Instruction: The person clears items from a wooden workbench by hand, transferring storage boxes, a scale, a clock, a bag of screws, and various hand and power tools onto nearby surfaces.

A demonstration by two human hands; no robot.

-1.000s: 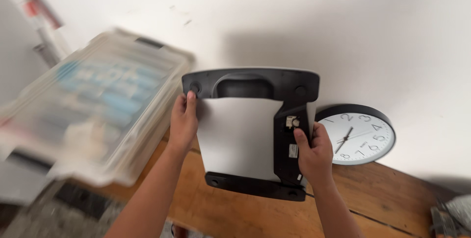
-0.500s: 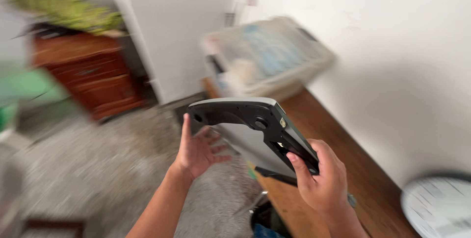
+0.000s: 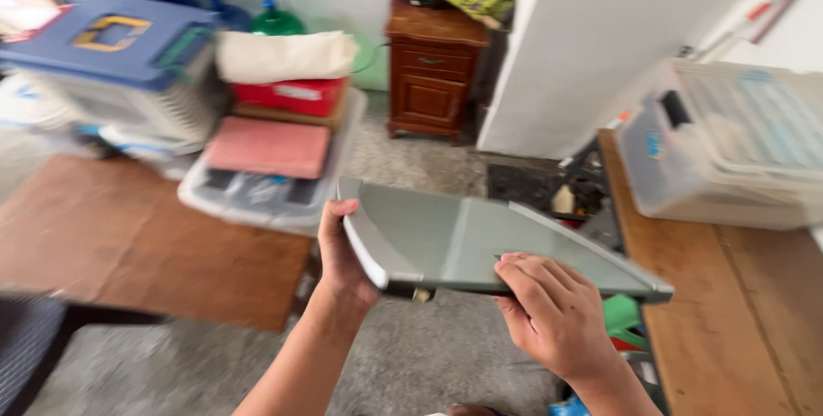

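- At the centre of the frame we hold a flat grey bathroom scale (image 3: 480,240) in the air with both hands, its glassy top face turned up and tilted down toward the right.
- Our left hand (image 3: 339,253) clasps the scale's rounded left edge, thumb over the rim and fingers hidden beneath it.
- Our right hand (image 3: 553,313) grips the near edge at lower centre, fingers (image 3: 523,275) curled flat on the top face.
- Right of the scale, along the right edge of the frame, runs a wooden table (image 3: 729,313); a clear plastic storage bin (image 3: 729,146) sits on it at upper right, well apart from our hands.
- At upper centre stands a small dark wooden cabinet (image 3: 433,73) beside a white wall corner (image 3: 591,47).
- In the upper left we see stacked boxes: a blue lid (image 3: 103,39), a red container (image 3: 296,95) under a white bundle (image 3: 283,56), and a pink flat pad (image 3: 270,146) on a clear tray.
- A brown board (image 3: 129,236) lies at left over the speckled grey floor (image 3: 446,365). Much of the scene is motion-blurred.
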